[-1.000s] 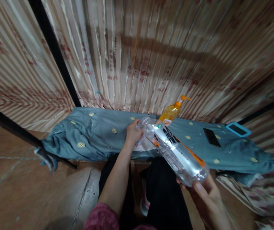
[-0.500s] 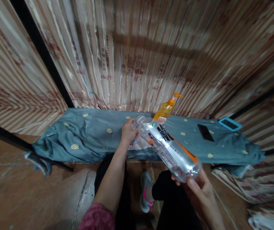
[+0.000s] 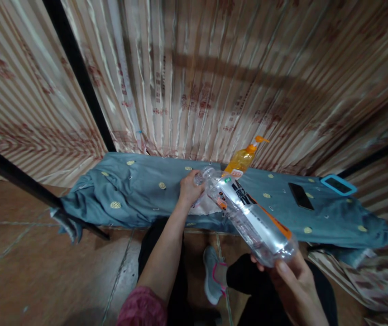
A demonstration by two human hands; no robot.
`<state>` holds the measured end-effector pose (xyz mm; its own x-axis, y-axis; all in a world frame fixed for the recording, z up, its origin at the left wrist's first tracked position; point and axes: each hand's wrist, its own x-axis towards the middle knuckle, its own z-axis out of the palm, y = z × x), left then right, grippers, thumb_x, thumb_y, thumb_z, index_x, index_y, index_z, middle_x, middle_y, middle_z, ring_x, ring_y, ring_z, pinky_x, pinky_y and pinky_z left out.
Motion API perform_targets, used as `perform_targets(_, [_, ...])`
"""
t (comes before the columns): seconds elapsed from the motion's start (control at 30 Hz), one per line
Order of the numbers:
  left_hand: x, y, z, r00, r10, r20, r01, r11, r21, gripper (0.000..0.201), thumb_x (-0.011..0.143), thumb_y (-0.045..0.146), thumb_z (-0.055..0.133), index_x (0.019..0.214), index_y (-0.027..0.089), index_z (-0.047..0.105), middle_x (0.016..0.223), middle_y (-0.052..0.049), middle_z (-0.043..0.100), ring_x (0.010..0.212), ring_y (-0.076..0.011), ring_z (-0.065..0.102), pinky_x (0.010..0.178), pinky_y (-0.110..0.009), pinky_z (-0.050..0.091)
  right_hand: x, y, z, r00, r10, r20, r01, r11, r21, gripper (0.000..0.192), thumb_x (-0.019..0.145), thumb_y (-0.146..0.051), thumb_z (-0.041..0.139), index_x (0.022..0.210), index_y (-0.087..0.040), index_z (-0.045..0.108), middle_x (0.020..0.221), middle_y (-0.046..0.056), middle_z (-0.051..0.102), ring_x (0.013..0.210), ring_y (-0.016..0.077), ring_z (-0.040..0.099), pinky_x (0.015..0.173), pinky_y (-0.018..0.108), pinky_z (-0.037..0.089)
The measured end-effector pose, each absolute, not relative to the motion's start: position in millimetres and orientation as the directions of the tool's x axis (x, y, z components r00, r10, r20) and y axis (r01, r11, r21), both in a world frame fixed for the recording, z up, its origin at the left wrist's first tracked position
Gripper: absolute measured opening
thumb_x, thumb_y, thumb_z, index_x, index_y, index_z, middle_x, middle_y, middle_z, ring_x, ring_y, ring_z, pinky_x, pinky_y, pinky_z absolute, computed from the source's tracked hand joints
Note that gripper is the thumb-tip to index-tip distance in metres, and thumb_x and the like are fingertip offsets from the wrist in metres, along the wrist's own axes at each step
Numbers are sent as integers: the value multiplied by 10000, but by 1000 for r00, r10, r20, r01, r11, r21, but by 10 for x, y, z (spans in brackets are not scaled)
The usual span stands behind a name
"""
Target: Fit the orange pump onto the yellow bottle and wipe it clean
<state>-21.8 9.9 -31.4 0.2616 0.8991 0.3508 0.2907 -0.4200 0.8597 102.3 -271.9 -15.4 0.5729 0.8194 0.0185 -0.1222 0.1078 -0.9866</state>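
Observation:
A large clear plastic bottle (image 3: 248, 215) with a silver, black and orange label slants across the middle, its base towards me. My right hand (image 3: 290, 276) is closed around the base from below. At the other end, my left hand (image 3: 190, 189) has its fingers closed on clear plastic by the bottle's neck; exactly where they grip is partly hidden. Under the neck lies a whitish, pink-tinged piece (image 3: 204, 204), which may be cloth or paper. Just behind the bottle stands an orange pump bottle (image 3: 241, 160) of yellow-orange liquid, its lower part covered.
A narrow bench covered with grey-blue cloth (image 3: 146, 199) runs before me. On its right lie a dark phone (image 3: 301, 196) and a blue-framed device (image 3: 338, 184). Striped curtain (image 3: 194, 90) hangs behind, with dark poles (image 3: 81, 77) at the sides. My legs and shoe (image 3: 212, 276) are below.
The whole view has shifted a little, so the bench and its things appear farther right. Both hands keep the same hold on the bottle, whose slant is almost unchanged.

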Motion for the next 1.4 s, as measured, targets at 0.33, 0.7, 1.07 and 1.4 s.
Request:
perform_targets(0.33, [-191,109,-315,274,901,337,313,-415,854,229,769,243,745,967,167,659,945,-58,745,867,-210,690,789,-283,501,729,-2590,123,704,707,-68,-181,86,-980,625,700,-451,836,1242,-227,620,881,47,761,643,172,638,613,248,514])
perform_targets(0.7, [-161,87,-353,245,905,348,322,-414,851,231,753,209,742,965,195,653,961,-42,745,902,-208,694,813,-281,505,756,-2609,120,727,671,-145,-225,33,-974,599,670,-503,845,1162,-234,634,834,46,769,655,179,659,645,268,515])
perform_targets(1.07, [-165,63,-335,264,909,322,331,-399,855,258,764,262,764,981,189,645,994,-56,744,925,-216,693,822,-287,504,816,-2643,55,711,695,-107,-208,62,-976,398,722,-481,809,1032,-248,719,739,59,757,627,184,661,599,248,521])
perform_targets(1.4, [-163,55,-336,266,911,315,321,-392,862,252,762,239,758,981,197,642,1004,-47,744,939,-208,691,845,-285,506,958,-2711,-10,667,740,-82,-180,54,-982,373,711,-462,808,1025,-272,743,757,71,771,624,211,685,623,274,551])
